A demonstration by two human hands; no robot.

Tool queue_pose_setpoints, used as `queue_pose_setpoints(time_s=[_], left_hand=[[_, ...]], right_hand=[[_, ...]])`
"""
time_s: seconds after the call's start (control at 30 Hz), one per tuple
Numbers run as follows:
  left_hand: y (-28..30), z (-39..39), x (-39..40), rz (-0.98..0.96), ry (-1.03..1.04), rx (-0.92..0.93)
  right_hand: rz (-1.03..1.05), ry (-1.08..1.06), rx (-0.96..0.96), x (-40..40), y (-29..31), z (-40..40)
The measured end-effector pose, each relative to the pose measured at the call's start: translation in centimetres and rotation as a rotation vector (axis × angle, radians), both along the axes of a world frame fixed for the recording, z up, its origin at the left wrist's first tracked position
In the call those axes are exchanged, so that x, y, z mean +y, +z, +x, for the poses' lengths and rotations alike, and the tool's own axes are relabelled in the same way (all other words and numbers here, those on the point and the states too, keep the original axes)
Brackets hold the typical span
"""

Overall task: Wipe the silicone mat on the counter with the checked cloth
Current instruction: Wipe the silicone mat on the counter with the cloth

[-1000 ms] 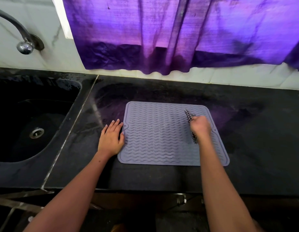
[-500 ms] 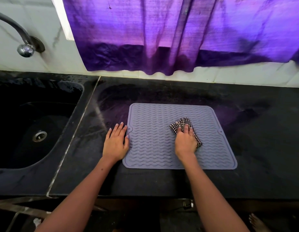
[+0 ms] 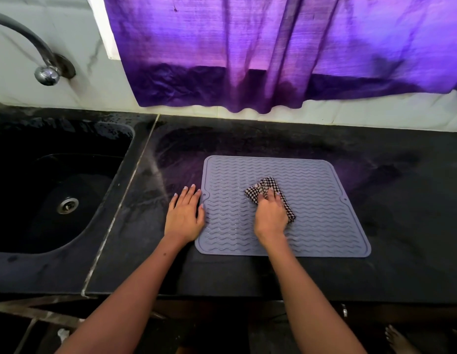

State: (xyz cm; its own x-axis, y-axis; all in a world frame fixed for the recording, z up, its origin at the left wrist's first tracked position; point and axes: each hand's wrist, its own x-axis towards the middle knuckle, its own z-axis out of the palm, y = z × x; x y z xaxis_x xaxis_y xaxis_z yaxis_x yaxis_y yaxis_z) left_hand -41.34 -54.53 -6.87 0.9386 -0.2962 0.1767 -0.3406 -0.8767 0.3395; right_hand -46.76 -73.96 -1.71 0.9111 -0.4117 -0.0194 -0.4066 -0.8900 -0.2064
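Checked cloth (image 3: 269,194) is bunched under my right hand (image 3: 270,215), my fingers (image 3: 269,194) curled down over it and pressing it onto the middle of the silicone mat (image 3: 322,208). A second ago I had the cloth pinched upright, nearer the mat's right side; half a second ago it was already down flat, and now it sits slightly further left, so the wiping stroke has begun and is travelling toward my other hand. My left hand (image 3: 184,217) has kept its place, flat with fingers straight and close together, palm on the counter (image 3: 391,272) and thumb side lying on the mat's left edge to pin it. I judge only the centre band has been covered; the far strip, the near strip and the right portion remain to be wiped. Leftward I have little room before the cloth meets my holding hand. To the right and toward the wall the mat lies bare, and dark counter runs beyond its rim on every side. The sink (image 3: 69,190) sits well apart on the left, the purple curtain (image 3: 273,54) hangs above the back wall.
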Motion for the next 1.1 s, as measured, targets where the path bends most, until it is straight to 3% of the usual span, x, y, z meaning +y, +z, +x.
queue_pose_setpoints(time_s=[0.33,0.5,0.57,0.83,1.1], left_hand=[[-0.1,-0.3,-0.1,0.027,-0.01,0.01],[0.2,-0.4,0.1,0.039,-0.008,0.02],[0.2,-0.3,0.1,0.043,-0.005,0.024],[0.2,-0.2,-0.1,0.045,0.004,0.023],[0.5,-0.5,-0.1,0.085,-0.004,0.032]], right_hand=[[-0.066,0.012,0.122,-0.3,2.5,0.6],[0.256,-0.173,0.125,-2.3,5.1,3.3],[0.285,-0.187,0.066,-1.4,5.2,3.3],[-0.029,0.077,0.027,4.7,0.7,1.3],[-0.19,0.176,0.165,4.9,0.0,1.5]])
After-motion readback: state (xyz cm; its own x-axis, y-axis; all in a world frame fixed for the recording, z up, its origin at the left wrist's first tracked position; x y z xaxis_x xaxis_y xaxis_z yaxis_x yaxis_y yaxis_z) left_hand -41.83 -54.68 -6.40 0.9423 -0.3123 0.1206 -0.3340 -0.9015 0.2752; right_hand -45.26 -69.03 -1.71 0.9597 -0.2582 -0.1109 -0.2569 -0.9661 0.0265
